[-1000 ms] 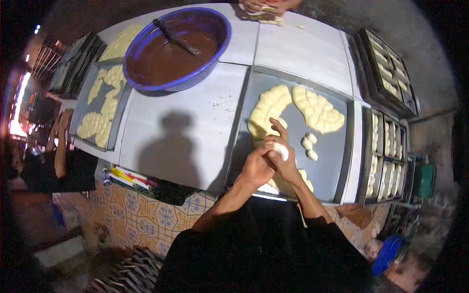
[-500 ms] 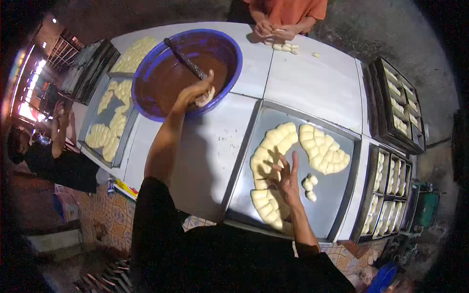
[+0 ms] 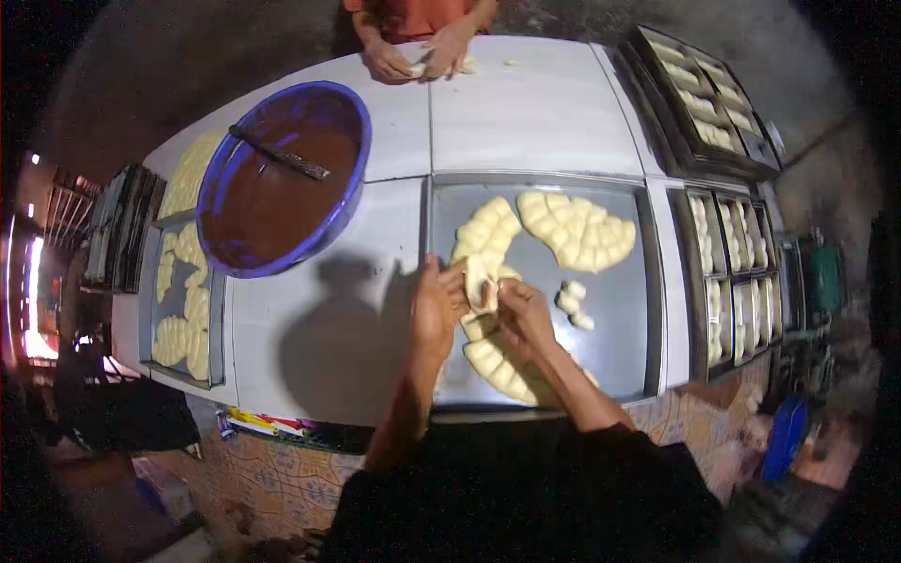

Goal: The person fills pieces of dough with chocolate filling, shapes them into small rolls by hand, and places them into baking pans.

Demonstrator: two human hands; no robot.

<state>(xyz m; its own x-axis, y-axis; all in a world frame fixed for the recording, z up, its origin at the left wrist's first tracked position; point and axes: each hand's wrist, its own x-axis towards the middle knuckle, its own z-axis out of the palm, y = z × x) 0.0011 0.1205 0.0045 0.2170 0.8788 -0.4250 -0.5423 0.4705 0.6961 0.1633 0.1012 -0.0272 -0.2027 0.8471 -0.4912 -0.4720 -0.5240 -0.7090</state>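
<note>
The left hand has left the bowl, joining the right hand on dough.

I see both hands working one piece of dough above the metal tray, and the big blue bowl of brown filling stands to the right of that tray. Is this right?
Not quite. In the head view the blue bowl of brown filling stands to the left of the metal tray, not the right. The rest holds: the left hand and right hand work one piece of dough above that tray.

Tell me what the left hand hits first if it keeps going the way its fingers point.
The left hand points up and slightly right, so it would probably meet the curved row of dough pieces on the metal tray first. Depth is uncertain.
</note>
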